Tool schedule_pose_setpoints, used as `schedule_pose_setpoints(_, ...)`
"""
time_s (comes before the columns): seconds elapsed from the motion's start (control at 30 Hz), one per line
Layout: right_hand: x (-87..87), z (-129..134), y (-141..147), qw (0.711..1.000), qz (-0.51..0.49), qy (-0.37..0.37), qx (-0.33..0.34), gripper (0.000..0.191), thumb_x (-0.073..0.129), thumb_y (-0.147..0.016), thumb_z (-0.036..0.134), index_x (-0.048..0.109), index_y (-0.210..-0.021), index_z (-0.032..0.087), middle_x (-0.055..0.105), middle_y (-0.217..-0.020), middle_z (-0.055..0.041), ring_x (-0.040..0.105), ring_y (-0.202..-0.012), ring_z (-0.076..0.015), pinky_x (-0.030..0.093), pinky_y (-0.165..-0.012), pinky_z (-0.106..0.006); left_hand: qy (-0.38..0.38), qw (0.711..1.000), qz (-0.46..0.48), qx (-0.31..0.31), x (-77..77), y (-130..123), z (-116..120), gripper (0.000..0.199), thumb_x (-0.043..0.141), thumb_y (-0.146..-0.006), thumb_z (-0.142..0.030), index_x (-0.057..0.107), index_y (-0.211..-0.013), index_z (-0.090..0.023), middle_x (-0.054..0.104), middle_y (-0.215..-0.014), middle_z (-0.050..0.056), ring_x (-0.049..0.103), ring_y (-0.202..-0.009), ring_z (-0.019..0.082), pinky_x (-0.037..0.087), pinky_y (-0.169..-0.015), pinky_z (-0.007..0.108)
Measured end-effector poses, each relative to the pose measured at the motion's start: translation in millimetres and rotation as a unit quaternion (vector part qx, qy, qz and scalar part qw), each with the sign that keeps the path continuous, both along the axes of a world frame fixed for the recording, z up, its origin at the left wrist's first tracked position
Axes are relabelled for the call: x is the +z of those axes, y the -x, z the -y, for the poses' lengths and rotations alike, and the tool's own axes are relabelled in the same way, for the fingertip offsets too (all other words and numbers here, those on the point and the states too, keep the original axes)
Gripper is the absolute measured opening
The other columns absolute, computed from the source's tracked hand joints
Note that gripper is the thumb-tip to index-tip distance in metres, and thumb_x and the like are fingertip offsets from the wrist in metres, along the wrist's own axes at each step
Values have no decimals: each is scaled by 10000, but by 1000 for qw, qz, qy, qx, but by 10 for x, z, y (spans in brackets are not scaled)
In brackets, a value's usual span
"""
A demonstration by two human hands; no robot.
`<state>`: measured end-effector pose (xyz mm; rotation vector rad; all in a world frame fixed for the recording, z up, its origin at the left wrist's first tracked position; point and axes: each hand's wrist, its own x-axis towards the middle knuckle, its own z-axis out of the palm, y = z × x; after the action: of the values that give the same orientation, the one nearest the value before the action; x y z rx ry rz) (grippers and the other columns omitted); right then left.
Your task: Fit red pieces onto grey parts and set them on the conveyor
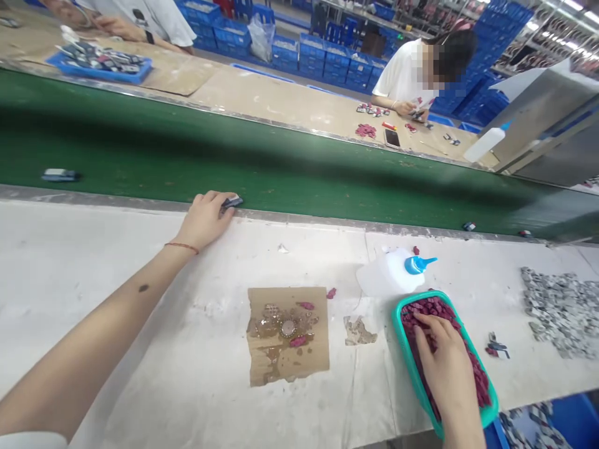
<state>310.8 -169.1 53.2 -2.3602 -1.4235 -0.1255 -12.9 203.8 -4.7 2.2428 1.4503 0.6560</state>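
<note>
My left hand (208,218) reaches to the near edge of the green conveyor belt. Its fingers are closed around a small dark-blue and white plastic part (231,201), shaped like a toy car. My right hand (444,355) is down in a turquoise basket (406,355) filled with small maroon pieces (477,380). Its thumb and fingers are bent together among them; whatever is at the tips is hidden. Between my arms lies a cardboard square (313,358) wet with clear liquid, with a round whitish spot (288,328) and two maroon pieces (297,342) on it.
A white bottle with a blue nozzle (388,274) lies behind the basket. Grey pieces (559,312) are heaped at right, near a small assembled part (496,346). The green belt (299,181) carries another part (60,175). Across it, two people work; one (402,75) handles small parts.
</note>
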Motion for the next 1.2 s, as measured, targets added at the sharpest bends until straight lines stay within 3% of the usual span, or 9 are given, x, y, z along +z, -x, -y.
schedule_pose_setpoints(0.13, -111, 43, -292, 991, 63, 106, 46, 273, 421, -920, 234, 684, -991, 242, 665, -958, -89, 644, -875, -271, 528, -647, -375, -35, 999, -40, 4, -87, -41, -105, 316, 457, -834, -335, 609, -1075, -196, 614, -1041, 159, 529, -1061, 386, 406, -948, 534)
schedule_pose_setpoints(0.27, -164, -57, -370, 976, 133, 150, 91, 261, 420, -935, 215, 678, -937, 255, 642, -877, -69, 633, -827, -248, 504, -607, -337, -27, 999, -39, 3, -49, -182, -149, 278, 480, -831, -368, 617, -972, -171, 608, -977, 159, 544, -1014, 380, 436, -914, 521)
schedule_pose_setpoints(0.43, -135, -53, -481, 955, 166, 172, 173, 300, 373, -970, 208, 671, -979, 243, 643, -902, -72, 621, -792, -229, 503, -654, -340, 63, 991, 115, 26, 116, -382, 85, 249, 521, -841, -338, 623, -970, -151, 628, -987, 142, 590, -1020, 334, 433, -982, 520)
schedule_pose_setpoints(0.5, -118, -47, -516, 950, 176, 179, 186, 300, 372, -976, 209, 671, -977, 232, 648, -912, -76, 619, -781, -230, 498, -660, -349, 170, 952, 250, 47, 213, -428, 298, 198, 571, -837, -313, 625, -962, -169, 657, -968, 109, 638, -953, 283, 486, -951, 484)
schedule_pose_setpoints(0.6, -97, -61, -533, 943, 196, 190, 192, 262, 411, -960, 197, 671, -947, 226, 651, -900, -78, 613, -782, -242, 485, -672, -361, 351, 828, 434, 54, 367, -425, 677, 81, 618, -830, -195, 655, -900, -180, 705, -919, 71, 682, -894, 209, 553, -908, 367)
schedule_pose_setpoints(0.7, -80, -70, -513, 936, 211, 205, 194, 241, 443, -934, 168, 677, -968, 221, 650, -915, -90, 609, -810, -257, 476, -671, -364, 473, 717, 508, 63, 472, -352, 1027, 170, 618, -800, -33, 706, -865, -164, 735, -907, 66, 701, -849, 148, 581, -830, 216)
schedule_pose_setpoints(0.77, -77, -62, -500, 934, 215, 214, 188, 254, 440, -933, 164, 679, -993, 225, 644, -904, -92, 607, -797, -258, 472, -655, -364, 521, 676, 517, 68, 494, -285, 1216, 202, 634, -782, 9, 727, -860, -152, 741, -888, 62, 703, -791, 126, 585, -760, 165)
schedule_pose_setpoints(0.93, -98, -52, -544, 956, 134, 189, 178, 228, 411, -968, 244, 635, -924, 235, 640, -926, -78, 627, -830, -244, 508, -717, -368, 577, 655, 488, 22, 461, -111, 1565, 122, 772, -750, -111, 743, -865, -139, 738, -909, 67, 684, -802, 134, 569, -687, 145)
schedule_pose_setpoints(1.2, -83, -101, -569, 955, 95, 191, 207, 263, 394, -972, 275, 655, -978, 244, 636, -955, -93, 627, -864, -268, 516, -758, -399, 605, 630, 486, 40, 443, 19, 1891, 391, 885, -643, -351, 733, -976, -214, 720, -979, 43, 682, -912, 191, 573, -780, 242)
